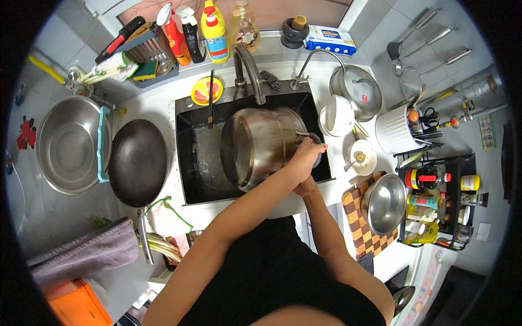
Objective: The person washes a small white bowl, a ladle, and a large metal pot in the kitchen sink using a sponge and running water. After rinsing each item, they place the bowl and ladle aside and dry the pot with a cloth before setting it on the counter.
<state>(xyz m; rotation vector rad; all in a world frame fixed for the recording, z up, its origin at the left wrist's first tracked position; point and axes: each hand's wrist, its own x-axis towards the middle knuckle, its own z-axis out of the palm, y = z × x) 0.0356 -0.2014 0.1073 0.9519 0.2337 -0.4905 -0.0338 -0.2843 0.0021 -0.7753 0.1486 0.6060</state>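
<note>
A large stainless steel pot (265,142) lies tipped on its side over the black sink (204,155), its base facing left and its mouth towards the right. Brownish stains or reflections show on its wall. At the mouth end, my left hand (306,157) grips the pot near its side handle, with fingers pointing right. My right hand (306,187) is below the left wrist, close to the pot's near rim; its fingers are hidden. Behind the pot stands the curved faucet (253,77). No water stream is visible.
A frying pan (138,163) and a steel basin (69,144) are left of the sink. White bowls (337,116), a lidded pot (359,93) and a steel bowl (384,203) on a checkered cutting board (355,203) stand right. Chopsticks (211,98) cross the sink's back edge.
</note>
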